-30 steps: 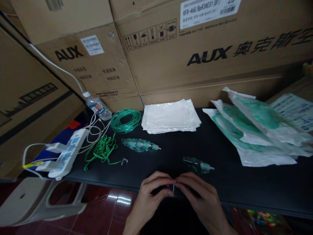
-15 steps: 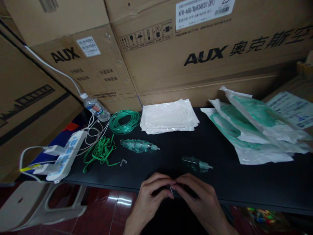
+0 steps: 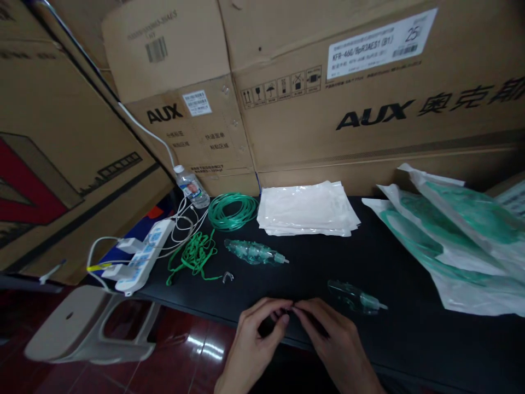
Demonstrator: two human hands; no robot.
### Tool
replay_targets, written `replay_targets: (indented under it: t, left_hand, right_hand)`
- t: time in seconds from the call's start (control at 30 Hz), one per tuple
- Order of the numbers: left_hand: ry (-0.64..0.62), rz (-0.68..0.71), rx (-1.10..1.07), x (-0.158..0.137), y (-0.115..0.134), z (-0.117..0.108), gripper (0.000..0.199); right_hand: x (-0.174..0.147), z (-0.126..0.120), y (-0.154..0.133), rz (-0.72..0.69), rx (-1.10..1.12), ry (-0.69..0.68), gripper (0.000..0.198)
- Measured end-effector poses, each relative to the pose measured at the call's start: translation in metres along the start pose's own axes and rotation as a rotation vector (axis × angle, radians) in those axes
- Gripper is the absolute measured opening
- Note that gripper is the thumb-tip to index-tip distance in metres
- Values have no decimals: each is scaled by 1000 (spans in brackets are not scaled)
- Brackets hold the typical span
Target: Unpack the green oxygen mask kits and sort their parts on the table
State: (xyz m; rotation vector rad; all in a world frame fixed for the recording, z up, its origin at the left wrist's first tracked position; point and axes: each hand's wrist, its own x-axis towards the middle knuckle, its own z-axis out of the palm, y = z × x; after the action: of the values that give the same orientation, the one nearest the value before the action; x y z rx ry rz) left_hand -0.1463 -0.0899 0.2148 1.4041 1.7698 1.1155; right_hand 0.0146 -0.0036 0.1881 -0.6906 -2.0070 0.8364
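While the left hand [image 3: 258, 332] and the right hand [image 3: 334, 332] meet at the bottom centre of the frame, close to the front edge of the bench [image 3: 305, 273], their fingers come together at the tips, pinching a tiny piece [image 3: 288, 311] between them (the fingertips hide most of it, so its shape is hard to tell). Just right of the hands lies a clear green mask [image 3: 356, 297], its pale tip pointing lower right; a second mask [image 3: 255, 253] lies near the middle of the frame. Left of that, a clear clip [image 3: 228, 277] sits just beside the end of the tangled green strap [image 3: 193, 254]. Higher up are a coil of green tubing [image 3: 232, 212] and a stack of white packs [image 3: 307, 210]. Bags [image 3: 457, 249] with green contents overlap at the right, and a bottle [image 3: 192, 189] leans behind the power strip [image 3: 151, 251] at the left.
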Motion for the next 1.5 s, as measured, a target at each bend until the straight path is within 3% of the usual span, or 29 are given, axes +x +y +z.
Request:
replay_targets:
  t: [0.1, 0.2, 0.27, 0.37, 0.5, 0.83, 1.27, 1.4, 1.5]
  left_hand:
    - [202, 55, 213, -3, -17, -29, 22]
    - [425, 107, 459, 1, -38, -68, 23]
    - [451, 119, 592, 7, -47, -91, 24]
    - [342, 94, 720, 17, -49, -109, 25]
    - [237, 15, 793, 26, -43, -108, 19]
    - [443, -83, 862, 22, -52, -93, 12]
    - [455, -37, 818, 14, -55, -101, 31]
    - [457, -32, 805, 13, -49, -104, 33]
    - [506, -25, 753, 10, -39, -105, 34]
  right_hand:
    - [4, 22, 4, 8, -43, -55, 35]
    - [12, 41, 4, 17, -52, -99, 35]
    - [19, 51, 3, 26, -59, -132, 28]
    - [29, 64, -1, 43, -71, -186, 19]
    - [44, 79, -6, 75, -79, -243, 22]
    - [75, 106, -10, 112, -66, -337, 19]
    - [88, 137, -20, 88, -155, -346, 3]
    - [77, 132, -31, 85, -179, -286, 14]
    - [52, 106, -38, 61, -189, -263, 14]
